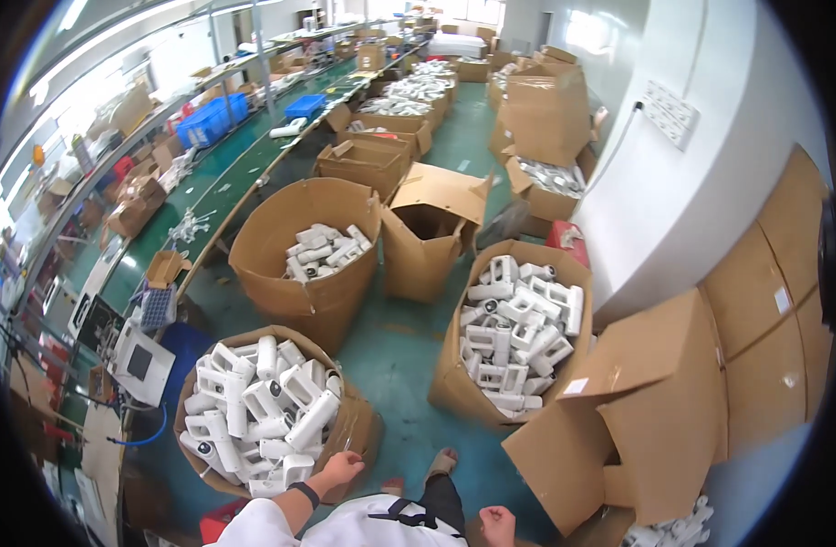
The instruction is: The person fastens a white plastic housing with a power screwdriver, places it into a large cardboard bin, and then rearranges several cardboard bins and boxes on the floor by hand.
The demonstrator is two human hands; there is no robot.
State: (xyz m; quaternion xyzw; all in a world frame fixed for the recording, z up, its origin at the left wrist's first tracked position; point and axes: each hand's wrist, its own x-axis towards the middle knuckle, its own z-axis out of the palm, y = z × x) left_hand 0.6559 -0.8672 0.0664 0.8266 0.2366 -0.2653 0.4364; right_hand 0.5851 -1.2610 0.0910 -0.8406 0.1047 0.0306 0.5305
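My left hand (pixel 343 467), with a dark band on its wrist, hovers at the right edge of a cardboard box (pixel 356 428). Its fingers are curled together and nothing shows in them. Heaped in that box are white plastic housings (pixel 254 401), tube-shaped with loop-like frames, some with a dark round end. My right hand (pixel 498 526) is closed in a loose fist low in front of me, apart from the boxes, and no object shows in it. A second box (pixel 445 374) of similar white housings stands ahead to the right.
A tall round-bent box (pixel 299 292) holds more white parts, beside an open-topped carton (pixel 427 264). Open cardboard flaps (pixel 655 356) lean at the right by a white pillar (pixel 682 182). Along the left runs a green workbench (pixel 244 178) with blue bins (pixel 212 120).
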